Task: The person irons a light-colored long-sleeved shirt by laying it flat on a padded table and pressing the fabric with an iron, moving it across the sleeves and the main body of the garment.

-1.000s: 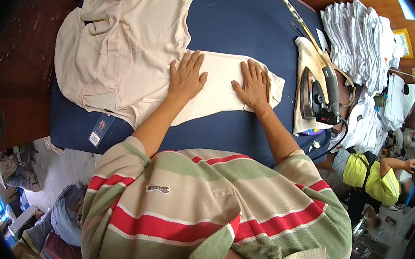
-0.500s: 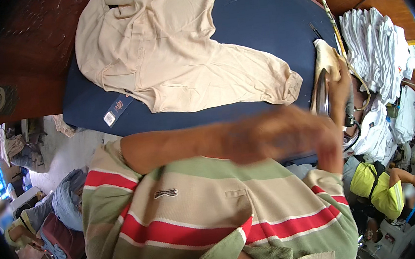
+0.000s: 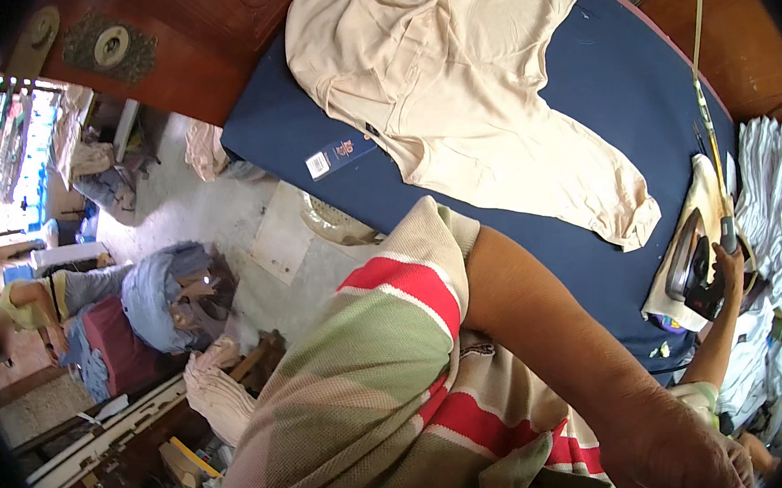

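Note:
My right hand (image 3: pixel 734 268) is at the right edge of the blue ironing table, its fingers wrapped round the handle of a steam iron (image 3: pixel 695 284). The iron sits on a cream cloth pad (image 3: pixel 704 181), tilted on its side, with its metal sole showing. My left arm crosses my chest, and my left hand (image 3: pixel 679 451) is low at the right, close to my body; its fingers are mostly hidden. A wrinkled beige garment (image 3: pixel 479 78) lies spread over the table with one sleeve stretched towards the iron. A dark blue tag with a white label (image 3: pixel 337 158) hangs off its near edge.
A hose (image 3: pixel 698 59) runs down from above to the iron. Stacked white and striped shirts (image 3: pixel 768 192) stand beyond the table's right edge. At the left, another person (image 3: pixel 38 307) bends by piled blue clothes (image 3: pixel 168 296). Wooden panels (image 3: pixel 196 38) border the table's far left.
The view has tilted, shifting the table and garment to the right. My left hand has moved from in front of my chest towards the lower right. My right hand is still on the iron.

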`<state>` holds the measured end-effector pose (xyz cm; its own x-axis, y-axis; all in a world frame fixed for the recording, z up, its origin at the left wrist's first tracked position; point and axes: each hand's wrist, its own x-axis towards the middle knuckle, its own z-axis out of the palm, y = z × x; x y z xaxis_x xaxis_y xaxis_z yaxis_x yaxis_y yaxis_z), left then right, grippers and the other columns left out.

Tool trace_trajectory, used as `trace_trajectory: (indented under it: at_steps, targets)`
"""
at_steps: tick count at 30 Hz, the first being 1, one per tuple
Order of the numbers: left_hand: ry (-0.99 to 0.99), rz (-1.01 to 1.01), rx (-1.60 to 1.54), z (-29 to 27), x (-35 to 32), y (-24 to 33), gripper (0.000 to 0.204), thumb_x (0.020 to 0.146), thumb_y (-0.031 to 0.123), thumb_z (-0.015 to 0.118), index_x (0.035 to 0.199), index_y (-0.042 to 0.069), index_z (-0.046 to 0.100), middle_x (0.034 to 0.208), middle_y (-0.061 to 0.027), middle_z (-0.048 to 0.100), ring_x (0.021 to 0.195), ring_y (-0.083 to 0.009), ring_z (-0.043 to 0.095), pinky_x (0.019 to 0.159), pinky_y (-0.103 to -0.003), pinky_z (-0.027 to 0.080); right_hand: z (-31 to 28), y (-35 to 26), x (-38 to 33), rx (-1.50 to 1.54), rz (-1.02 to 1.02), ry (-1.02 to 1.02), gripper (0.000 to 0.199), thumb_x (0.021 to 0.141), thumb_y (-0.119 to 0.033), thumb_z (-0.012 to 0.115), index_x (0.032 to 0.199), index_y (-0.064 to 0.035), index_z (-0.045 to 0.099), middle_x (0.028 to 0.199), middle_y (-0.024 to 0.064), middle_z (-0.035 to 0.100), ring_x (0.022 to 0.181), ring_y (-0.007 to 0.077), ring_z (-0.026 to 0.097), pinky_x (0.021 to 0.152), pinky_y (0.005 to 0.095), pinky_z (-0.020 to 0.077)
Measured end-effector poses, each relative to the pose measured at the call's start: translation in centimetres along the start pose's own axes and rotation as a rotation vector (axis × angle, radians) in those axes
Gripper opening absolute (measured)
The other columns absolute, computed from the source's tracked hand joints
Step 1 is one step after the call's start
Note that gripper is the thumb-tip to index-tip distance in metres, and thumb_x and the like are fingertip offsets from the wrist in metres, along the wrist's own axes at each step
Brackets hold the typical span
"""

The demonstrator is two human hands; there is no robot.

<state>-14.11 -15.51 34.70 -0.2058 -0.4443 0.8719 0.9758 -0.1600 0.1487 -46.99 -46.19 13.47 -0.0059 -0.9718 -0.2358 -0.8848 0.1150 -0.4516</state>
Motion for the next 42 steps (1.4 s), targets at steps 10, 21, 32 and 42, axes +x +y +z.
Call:
trace_trajectory:
  at_steps: [10, 21, 32, 42]
  targets:
    - [0.483, -0.627, 2.024, -21.7, -18.7, 13.5, 0.024, 0.080, 0.012, 0.053, 0.101, 0.007, 0.064, 0.098, -0.0106, 0.065, 0.091, -0.0289, 0.062, 0.080, -0.039, 0.048, 2.4, -10.2, -5.8, -0.393, -0.923, 0.447, 0.057, 0.069, -0.016, 0.069, 0.121, -0.0008, 0.050, 0.095, 0.0184, 0.064, 0.077, 0.0304, 0.064, 0.069, 0.0373, 0.0490]
    - [0.274, -1.340, 2.587, -28.9, -22.6, 20.6, 0.032, 0.076, 0.034, 0.068, 0.100, 0.015, 0.061, 0.122, 0.0014, 0.051, 0.118, -0.0168, 0.043, 0.096, -0.050, 0.030, 14.0, -31.2, -8.8, -0.316, -0.829, -0.259, 0.044, 0.073, -0.026, 0.066, 0.111, -0.0051, 0.054, 0.087, 0.0248, 0.063, 0.084, 0.0402, 0.061, 0.074, 0.0448, 0.0489]
    - [0.613, -1.351, 2.308, -28.6, -23.6, 22.1, 0.020, 0.078, 0.028, 0.066, 0.094, 0.017, 0.064, 0.130, 0.0019, 0.048, 0.125, -0.0162, 0.039, 0.096, -0.047, 0.030, 16.4, -32.7, -7.7, -0.338, -0.649, -0.147, 0.056, 0.081, -0.054, 0.056, 0.096, 0.0001, 0.061, 0.075, 0.0235, 0.064, 0.075, 0.0385, 0.064, 0.069, 0.0433, 0.0509]
    - [0.657, -0.839, 2.404, -25.3, -24.9, 18.0, 0.021, 0.079, 0.017, 0.061, 0.098, 0.009, 0.060, 0.126, -0.0067, 0.052, 0.120, -0.0212, 0.045, 0.092, -0.043, 0.037, 17.3, -33.6, -7.4, -0.354, -0.770, -0.158, 0.052, 0.081, -0.051, 0.056, 0.097, -0.0013, 0.063, 0.077, 0.0211, 0.065, 0.077, 0.0366, 0.064, 0.072, 0.0425, 0.0502]
